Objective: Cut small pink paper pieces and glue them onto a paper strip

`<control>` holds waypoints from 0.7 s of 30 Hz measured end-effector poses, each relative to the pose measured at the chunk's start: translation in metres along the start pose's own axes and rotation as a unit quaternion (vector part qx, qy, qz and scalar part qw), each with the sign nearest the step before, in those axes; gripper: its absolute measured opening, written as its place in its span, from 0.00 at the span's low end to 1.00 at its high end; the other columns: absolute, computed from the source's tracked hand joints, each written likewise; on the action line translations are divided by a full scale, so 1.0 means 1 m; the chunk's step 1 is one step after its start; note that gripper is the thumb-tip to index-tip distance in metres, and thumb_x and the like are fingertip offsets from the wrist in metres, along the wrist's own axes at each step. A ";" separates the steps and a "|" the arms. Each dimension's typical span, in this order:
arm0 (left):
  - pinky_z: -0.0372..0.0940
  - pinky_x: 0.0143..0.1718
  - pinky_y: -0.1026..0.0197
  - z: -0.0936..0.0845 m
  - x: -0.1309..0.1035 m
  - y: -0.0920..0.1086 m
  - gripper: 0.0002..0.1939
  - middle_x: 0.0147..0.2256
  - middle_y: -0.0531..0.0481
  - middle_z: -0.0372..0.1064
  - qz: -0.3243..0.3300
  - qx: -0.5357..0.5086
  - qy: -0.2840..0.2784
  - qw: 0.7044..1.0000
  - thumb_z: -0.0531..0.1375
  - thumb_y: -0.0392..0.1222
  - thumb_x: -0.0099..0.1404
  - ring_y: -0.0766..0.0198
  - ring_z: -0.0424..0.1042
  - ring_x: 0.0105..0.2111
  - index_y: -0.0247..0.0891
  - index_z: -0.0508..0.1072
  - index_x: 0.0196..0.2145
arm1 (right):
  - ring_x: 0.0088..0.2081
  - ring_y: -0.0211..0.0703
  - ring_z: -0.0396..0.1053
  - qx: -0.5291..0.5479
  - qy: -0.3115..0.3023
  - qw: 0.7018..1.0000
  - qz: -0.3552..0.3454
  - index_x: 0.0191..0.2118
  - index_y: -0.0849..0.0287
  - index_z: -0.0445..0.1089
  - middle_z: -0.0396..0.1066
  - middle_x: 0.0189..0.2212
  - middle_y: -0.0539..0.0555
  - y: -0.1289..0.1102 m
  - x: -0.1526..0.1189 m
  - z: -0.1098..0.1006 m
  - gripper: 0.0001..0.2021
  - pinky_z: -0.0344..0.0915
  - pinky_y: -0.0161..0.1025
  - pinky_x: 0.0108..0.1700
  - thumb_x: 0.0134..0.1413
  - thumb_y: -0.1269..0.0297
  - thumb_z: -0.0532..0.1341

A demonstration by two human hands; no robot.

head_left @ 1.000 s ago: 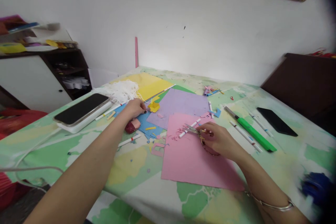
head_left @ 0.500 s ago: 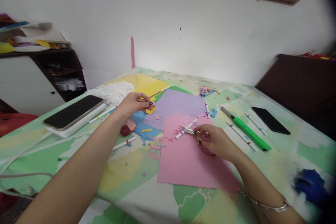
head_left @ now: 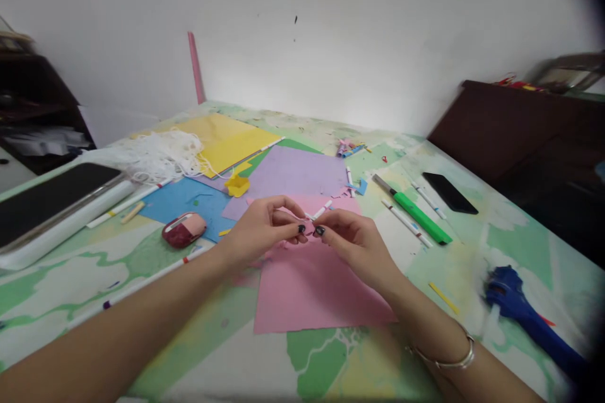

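A small pink paper piece (head_left: 309,227) is pinched between the fingertips of my left hand (head_left: 271,227) and my right hand (head_left: 354,242). Both hands are closed on it and meet above a pink paper sheet (head_left: 326,289). Behind them a white marker (head_left: 323,209) lies on that sheet. The scissors do not show and may be hidden by my hands. Beyond my left hand sits a folded yellow paper shape (head_left: 237,186). A purple sheet (head_left: 297,171) spreads behind the pink one.
On the left are a maroon-and-pink case (head_left: 184,230), a blue sheet (head_left: 186,200), white string (head_left: 167,154) and a large phone (head_left: 57,201). To the right lie a green cutter (head_left: 420,217), several markers, a black phone (head_left: 449,192) and a blue glue gun (head_left: 520,302).
My right hand has let go of the scissors and moved left to the pink paper piece. My left hand came down and inward with it. The view has shifted right.
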State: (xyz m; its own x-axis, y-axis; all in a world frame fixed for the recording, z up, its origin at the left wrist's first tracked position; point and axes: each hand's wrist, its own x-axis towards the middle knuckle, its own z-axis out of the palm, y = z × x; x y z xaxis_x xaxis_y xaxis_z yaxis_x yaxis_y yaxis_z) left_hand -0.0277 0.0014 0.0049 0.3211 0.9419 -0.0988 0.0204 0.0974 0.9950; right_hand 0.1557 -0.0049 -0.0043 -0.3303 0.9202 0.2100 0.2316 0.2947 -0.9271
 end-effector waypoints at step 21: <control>0.66 0.31 0.64 0.004 0.000 -0.004 0.09 0.29 0.50 0.73 0.042 0.025 -0.016 0.999 0.65 0.41 0.50 0.64 0.72 0.30 0.37 0.72 0.30 | 0.26 0.33 0.64 0.040 -0.037 0.998 0.032 0.30 0.59 0.67 0.68 0.24 0.48 0.001 -0.001 0.003 0.03 0.62 0.33 0.29 0.50 0.68 0.57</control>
State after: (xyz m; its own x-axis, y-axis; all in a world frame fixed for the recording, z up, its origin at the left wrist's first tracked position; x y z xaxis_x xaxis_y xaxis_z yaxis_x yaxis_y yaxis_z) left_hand -0.0244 -0.0002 0.0009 0.3533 0.9354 -0.0147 0.0391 0.0010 0.9992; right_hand 0.1536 -0.0062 -0.0060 -0.3853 0.9138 0.1288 0.1813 0.2118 -0.9603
